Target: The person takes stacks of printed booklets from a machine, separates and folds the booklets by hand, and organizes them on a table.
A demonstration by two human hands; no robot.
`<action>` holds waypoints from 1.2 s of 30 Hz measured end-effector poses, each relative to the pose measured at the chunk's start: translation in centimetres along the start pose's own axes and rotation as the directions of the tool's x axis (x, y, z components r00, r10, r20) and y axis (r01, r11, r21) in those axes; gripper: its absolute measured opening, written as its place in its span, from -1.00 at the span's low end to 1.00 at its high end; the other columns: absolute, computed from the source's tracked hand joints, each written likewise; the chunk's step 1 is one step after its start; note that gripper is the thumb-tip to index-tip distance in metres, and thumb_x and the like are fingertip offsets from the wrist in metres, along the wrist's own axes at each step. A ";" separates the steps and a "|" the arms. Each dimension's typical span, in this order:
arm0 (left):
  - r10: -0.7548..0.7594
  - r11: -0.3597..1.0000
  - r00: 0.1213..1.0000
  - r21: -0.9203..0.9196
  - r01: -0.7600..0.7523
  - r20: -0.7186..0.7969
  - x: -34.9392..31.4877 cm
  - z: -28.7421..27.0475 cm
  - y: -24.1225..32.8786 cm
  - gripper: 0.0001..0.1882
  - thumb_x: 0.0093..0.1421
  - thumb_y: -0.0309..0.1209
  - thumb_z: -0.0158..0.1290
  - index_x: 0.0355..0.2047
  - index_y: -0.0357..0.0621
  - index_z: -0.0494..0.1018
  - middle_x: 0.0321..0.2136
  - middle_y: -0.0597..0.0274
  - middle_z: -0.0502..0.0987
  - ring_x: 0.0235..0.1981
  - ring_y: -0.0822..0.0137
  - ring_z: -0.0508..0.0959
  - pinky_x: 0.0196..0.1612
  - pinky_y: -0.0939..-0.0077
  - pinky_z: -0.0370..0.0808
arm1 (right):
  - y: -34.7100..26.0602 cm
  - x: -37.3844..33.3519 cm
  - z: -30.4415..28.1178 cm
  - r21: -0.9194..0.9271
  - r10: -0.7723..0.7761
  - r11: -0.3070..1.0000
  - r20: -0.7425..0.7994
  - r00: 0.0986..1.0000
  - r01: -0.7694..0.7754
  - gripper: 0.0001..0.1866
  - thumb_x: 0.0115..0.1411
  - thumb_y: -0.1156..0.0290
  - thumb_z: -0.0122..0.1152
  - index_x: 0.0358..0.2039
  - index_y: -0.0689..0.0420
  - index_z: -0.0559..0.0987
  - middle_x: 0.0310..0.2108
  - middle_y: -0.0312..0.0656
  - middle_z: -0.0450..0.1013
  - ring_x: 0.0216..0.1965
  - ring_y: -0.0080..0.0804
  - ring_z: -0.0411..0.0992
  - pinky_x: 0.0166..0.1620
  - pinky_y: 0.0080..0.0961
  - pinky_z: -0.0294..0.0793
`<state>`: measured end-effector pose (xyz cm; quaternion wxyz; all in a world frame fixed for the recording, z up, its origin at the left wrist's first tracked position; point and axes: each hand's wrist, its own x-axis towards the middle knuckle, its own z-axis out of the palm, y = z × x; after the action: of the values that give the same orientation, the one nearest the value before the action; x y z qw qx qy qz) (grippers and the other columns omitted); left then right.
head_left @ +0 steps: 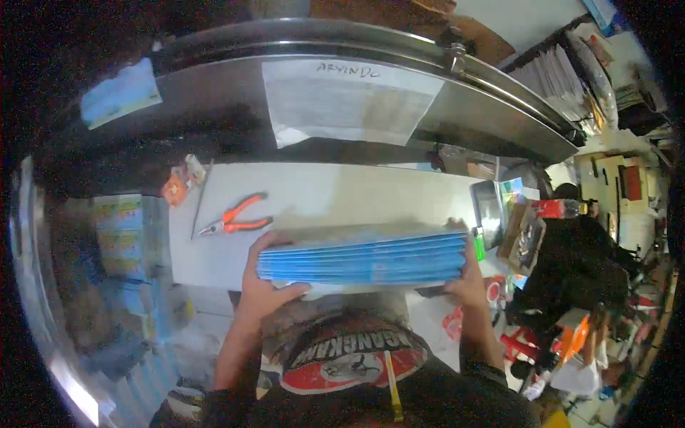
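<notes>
Between my two hands is a stack of thin, flat blue-edged pieces [364, 262], paper or card, with the layered edges facing me. My left hand [265, 279] grips its left end, thumb along the lower edge and fingers round the side. At the other end my right hand [467, 274] is closed on the stack, its fingers partly hidden. The stack is at the near part of a white work surface [342, 189]. Beyond its left end lie pliers [239, 216] with orange-and-black handles, jaws pointing left.
A thin rod [201, 203] and a small orange-and-white item [175, 189] lie at the far left. Piled blue-and-yellow packs [127, 232] stand left. Right are a dark tablet-like object [487, 212], an open box [521, 239] and a red-labelled bottle [560, 207]. A metal bar [300, 39] spans the back.
</notes>
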<state>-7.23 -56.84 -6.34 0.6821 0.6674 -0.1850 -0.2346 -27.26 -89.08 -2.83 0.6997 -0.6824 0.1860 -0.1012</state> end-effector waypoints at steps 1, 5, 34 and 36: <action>0.037 0.999 0.999 0.011 -0.037 -0.007 -0.1 0.0 -0.8 0.07 -0.28 -0.43 0.47 0.22 -0.23 0.08 0.00 0.04 0.42 0.03 0.21 0.45 0.11 0.28 0.39 | 0.1 -0.3 -1.2 -0.077 -0.009 0.997 -0.016 1.000 0.008 0.34 -0.27 0.09 0.58 0.37 0.15 -0.14 0.39 -0.05 -0.13 0.40 -0.18 -0.15 0.35 -0.20 -0.11; 0.096 0.989 0.993 0.117 -0.087 -0.071 -1.2 0.5 -1.2 -0.01 -0.29 -0.44 0.45 0.17 -0.22 0.17 -0.01 0.09 0.43 0.01 0.24 0.45 0.12 0.30 0.37 | -4.3 -0.9 0.0 -0.755 -0.532 0.568 -0.033 0.846 0.328 -0.32 -0.11 0.16 0.44 0.06 0.03 0.45 0.06 -0.03 0.34 0.13 -0.12 0.28 0.12 -0.18 0.26; 0.047 0.999 0.999 0.006 -0.047 -0.028 -0.3 0.6 0.1 -0.10 -0.27 -0.38 0.46 0.09 -0.22 0.24 0.02 0.11 0.43 0.10 0.25 0.39 0.17 0.29 0.33 | -14.9 2.8 2.4 -0.893 -0.827 0.061 0.205 0.523 0.446 -0.76 -0.13 0.43 0.31 -0.38 0.04 0.51 -0.36 -0.22 0.45 -0.28 -0.13 0.40 -0.22 -0.19 0.37; 0.055 0.998 0.998 0.046 -0.053 -0.039 0.2 -0.3 -2.7 -0.16 -0.27 -0.39 0.46 0.03 -0.21 0.27 -0.01 0.11 0.45 0.08 0.25 0.41 0.16 0.28 0.33 | -15.3 4.8 2.0 -0.903 -0.856 0.066 0.167 0.488 0.424 -0.75 -0.11 0.45 0.32 -0.37 0.07 0.49 -0.37 -0.18 0.44 -0.28 -0.09 0.40 -0.24 -0.17 0.38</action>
<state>-7.12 -56.65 -9.07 0.6766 0.6820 -0.1943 -0.1984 -20.35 -89.85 11.77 0.0565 -0.8947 0.0175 -0.4427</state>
